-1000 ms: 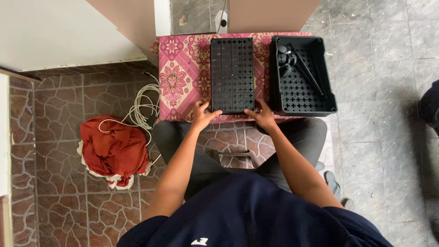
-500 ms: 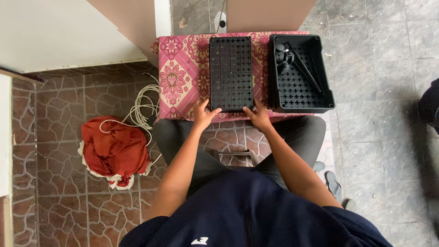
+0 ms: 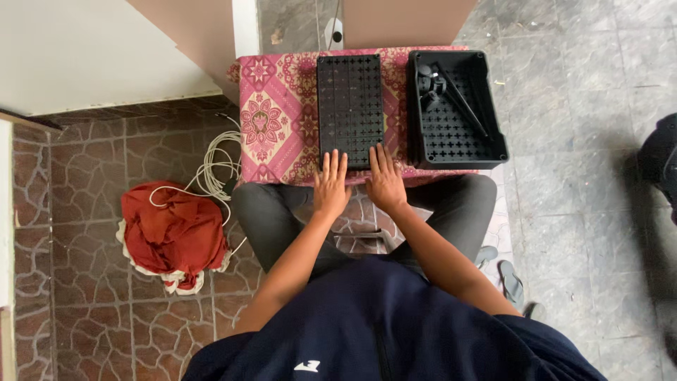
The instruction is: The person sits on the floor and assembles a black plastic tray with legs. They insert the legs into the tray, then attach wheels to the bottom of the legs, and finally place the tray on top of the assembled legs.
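Stone-patterned floor tiles surround a small table (image 3: 271, 127) covered in pink patterned cloth; on it lie a flat black perforated tray (image 3: 350, 99) at centre and, just to its right, a deeper black perforated bin (image 3: 493, 141) holding dark tools (image 3: 451, 99). Left hand (image 3: 330, 185) and right hand (image 3: 384, 180) rest side by side, palms down, fingers extended and slightly spread, fingertips on the tray's near edge, gripping nothing. Red cloth bundle (image 3: 173, 236) and white cord (image 3: 215, 166) lie on the floor, left of the table.
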